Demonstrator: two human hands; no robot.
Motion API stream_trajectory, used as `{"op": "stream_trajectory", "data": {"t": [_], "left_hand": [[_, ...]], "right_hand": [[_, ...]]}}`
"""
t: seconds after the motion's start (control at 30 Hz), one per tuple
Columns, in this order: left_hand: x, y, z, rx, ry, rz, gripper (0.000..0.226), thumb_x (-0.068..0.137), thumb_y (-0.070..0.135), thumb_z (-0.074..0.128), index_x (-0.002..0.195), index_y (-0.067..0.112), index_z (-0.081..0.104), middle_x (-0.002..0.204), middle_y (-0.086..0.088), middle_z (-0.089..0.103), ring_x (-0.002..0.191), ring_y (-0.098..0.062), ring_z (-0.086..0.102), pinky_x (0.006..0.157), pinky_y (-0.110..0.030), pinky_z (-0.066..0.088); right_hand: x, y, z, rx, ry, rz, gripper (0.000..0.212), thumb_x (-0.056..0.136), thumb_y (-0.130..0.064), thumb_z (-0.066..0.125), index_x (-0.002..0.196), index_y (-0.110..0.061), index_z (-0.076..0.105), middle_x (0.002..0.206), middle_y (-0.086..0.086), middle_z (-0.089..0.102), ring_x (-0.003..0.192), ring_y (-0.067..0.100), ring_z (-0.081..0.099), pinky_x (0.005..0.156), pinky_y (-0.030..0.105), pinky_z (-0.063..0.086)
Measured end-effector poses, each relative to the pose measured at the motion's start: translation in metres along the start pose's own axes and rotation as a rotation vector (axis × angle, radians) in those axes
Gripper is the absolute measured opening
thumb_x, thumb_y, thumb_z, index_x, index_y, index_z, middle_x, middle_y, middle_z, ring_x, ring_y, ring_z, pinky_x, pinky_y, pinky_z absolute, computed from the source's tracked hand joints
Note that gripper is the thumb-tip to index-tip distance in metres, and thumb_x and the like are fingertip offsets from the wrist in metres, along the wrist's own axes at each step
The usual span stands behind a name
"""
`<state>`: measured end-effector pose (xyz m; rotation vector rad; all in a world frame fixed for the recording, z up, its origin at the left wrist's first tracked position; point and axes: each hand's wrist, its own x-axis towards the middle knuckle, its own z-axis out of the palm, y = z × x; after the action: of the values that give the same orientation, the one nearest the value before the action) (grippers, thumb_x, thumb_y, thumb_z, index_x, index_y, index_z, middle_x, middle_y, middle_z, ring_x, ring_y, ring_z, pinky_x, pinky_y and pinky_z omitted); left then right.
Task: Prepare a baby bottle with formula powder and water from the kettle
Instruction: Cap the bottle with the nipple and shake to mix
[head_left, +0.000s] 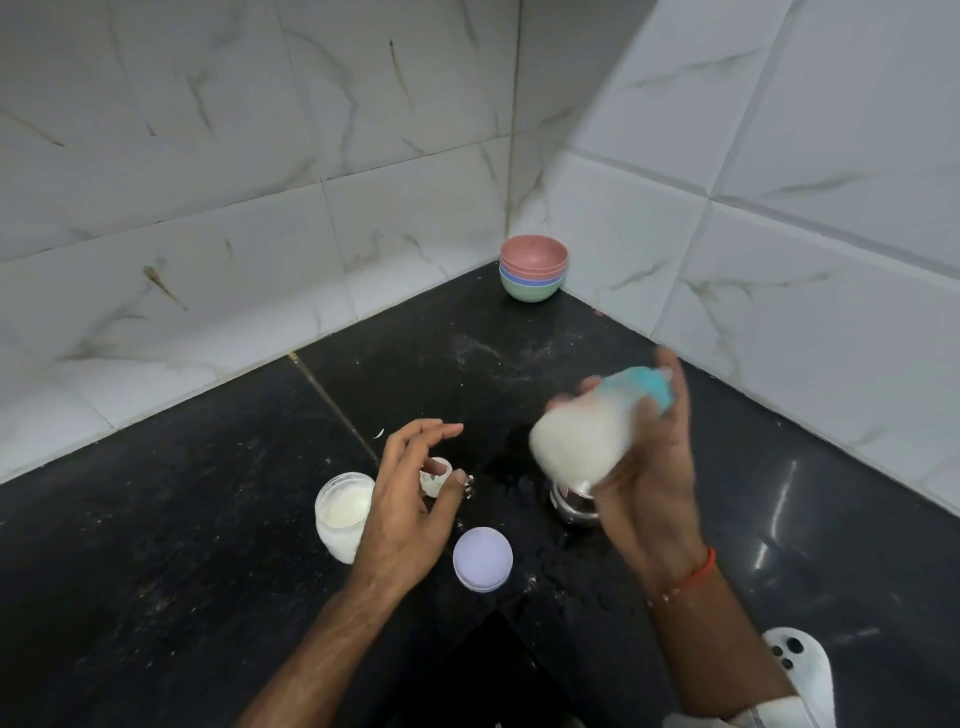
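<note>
My right hand (652, 467) grips a baby bottle (582, 436) with a teal cap, full of white milky liquid. The bottle is tilted on its side and blurred by motion, held above the black counter (208, 545). My left hand (410, 499) hovers with fingers spread and holds nothing. Just left of it stands an open jar of white formula powder (340, 512). A small white scoop (436, 475) lies on the counter, partly hidden behind my left fingers. A shiny metal kettle (571, 506) shows only in part below the bottle.
A lilac round lid (482, 558) lies on the counter between my arms. Stacked pastel bowls (532, 275) stand in the tiled corner. Powder specks and water drops (550, 577) dot the counter. A white phone (802, 665) lies at the lower right.
</note>
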<state>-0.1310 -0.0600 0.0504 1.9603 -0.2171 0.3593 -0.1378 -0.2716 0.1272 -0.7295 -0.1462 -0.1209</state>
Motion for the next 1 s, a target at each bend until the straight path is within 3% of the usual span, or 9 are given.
{"op": "stream_trajectory", "data": {"t": [0.1, 0.17, 0.27, 0.33, 0.43, 0.57, 0.67, 0.83, 1.0], "left_hand": [[-0.003, -0.001, 0.0, 0.006, -0.006, -0.017, 0.049, 0.094, 0.005, 0.071, 0.132, 0.034, 0.062, 0.138, 0.02, 0.049, 0.094, -0.018, 0.065, 0.069, -0.011, 0.047], [-0.004, -0.001, 0.001, -0.003, -0.01, -0.011, 0.049, 0.094, 0.004, 0.071, 0.132, 0.034, 0.062, 0.138, 0.021, 0.049, 0.094, -0.018, 0.065, 0.068, -0.011, 0.047], [-0.004, -0.002, 0.002, 0.004, -0.016, -0.01, 0.051, 0.094, 0.003, 0.071, 0.132, 0.036, 0.062, 0.138, 0.022, 0.048, 0.094, -0.019, 0.065, 0.072, -0.011, 0.048], [-0.003, -0.001, 0.001, 0.013, -0.03, -0.007, 0.053, 0.094, 0.004, 0.071, 0.133, 0.038, 0.06, 0.139, 0.021, 0.048, 0.096, -0.018, 0.065, 0.076, -0.012, 0.049], [-0.001, 0.001, 0.001, 0.002, -0.018, -0.003, 0.052, 0.094, 0.003, 0.071, 0.132, 0.037, 0.061, 0.138, 0.02, 0.049, 0.095, -0.018, 0.065, 0.074, -0.012, 0.048], [-0.004, -0.001, -0.001, 0.005, -0.012, -0.017, 0.049, 0.094, 0.006, 0.071, 0.132, 0.036, 0.063, 0.137, 0.023, 0.049, 0.094, -0.017, 0.065, 0.07, -0.012, 0.047], [-0.004, -0.002, 0.0, 0.0, -0.02, -0.018, 0.049, 0.094, 0.006, 0.072, 0.131, 0.039, 0.062, 0.137, 0.023, 0.049, 0.093, -0.017, 0.066, 0.067, -0.012, 0.048], [-0.002, -0.003, 0.002, -0.033, -0.054, -0.017, 0.056, 0.091, 0.003, 0.075, 0.131, 0.04, 0.061, 0.138, 0.017, 0.05, 0.094, -0.015, 0.063, 0.075, -0.012, 0.048], [0.001, -0.001, 0.0, -0.015, -0.018, -0.008, 0.053, 0.093, 0.003, 0.071, 0.13, 0.039, 0.062, 0.137, 0.021, 0.05, 0.094, -0.018, 0.066, 0.073, -0.01, 0.046]], "right_hand": [[0.013, 0.004, -0.01, 0.386, 0.285, -0.053, 0.037, 0.102, -0.043, 0.057, 0.122, -0.013, 0.063, 0.111, 0.002, 0.078, 0.099, 0.014, 0.076, 0.093, 0.031, 0.061], [0.011, 0.011, -0.015, 0.19, 0.218, -0.032, 0.053, 0.093, -0.04, 0.072, 0.136, -0.014, 0.054, 0.115, 0.008, 0.075, 0.104, 0.019, 0.074, 0.094, 0.038, 0.062], [0.001, 0.009, -0.014, -0.487, -0.408, 0.147, 0.089, 0.075, -0.015, 0.091, 0.146, -0.035, 0.041, 0.124, 0.031, 0.058, 0.103, 0.047, 0.067, 0.093, 0.058, 0.058], [-0.003, 0.005, -0.012, -0.699, -0.716, 0.268, 0.096, 0.073, -0.003, 0.09, 0.148, -0.037, 0.04, 0.134, 0.025, 0.051, 0.105, 0.045, 0.065, 0.092, 0.054, 0.058], [-0.001, 0.008, -0.011, -0.414, -0.401, 0.119, 0.084, 0.077, -0.012, 0.088, 0.144, -0.034, 0.044, 0.12, 0.032, 0.059, 0.098, 0.053, 0.066, 0.091, 0.064, 0.057], [0.016, 0.009, -0.015, 0.412, 0.282, -0.038, 0.042, 0.096, -0.043, 0.068, 0.125, -0.014, 0.064, 0.123, 0.006, 0.073, 0.111, 0.02, 0.072, 0.096, 0.036, 0.06], [0.009, 0.021, -0.013, 0.262, 0.231, -0.007, 0.042, 0.101, -0.036, 0.06, 0.138, -0.015, 0.055, 0.123, 0.009, 0.071, 0.11, 0.019, 0.07, 0.094, 0.037, 0.061], [-0.004, 0.023, -0.001, -0.733, -0.62, 0.128, 0.094, 0.076, -0.004, 0.086, 0.147, -0.044, 0.038, 0.137, 0.026, 0.052, 0.113, 0.037, 0.066, 0.097, 0.06, 0.057], [0.008, 0.025, -0.011, 0.124, 0.049, 0.035, 0.052, 0.093, -0.034, 0.075, 0.138, -0.026, 0.053, 0.134, 0.023, 0.062, 0.115, 0.039, 0.064, 0.097, 0.051, 0.058]]}}
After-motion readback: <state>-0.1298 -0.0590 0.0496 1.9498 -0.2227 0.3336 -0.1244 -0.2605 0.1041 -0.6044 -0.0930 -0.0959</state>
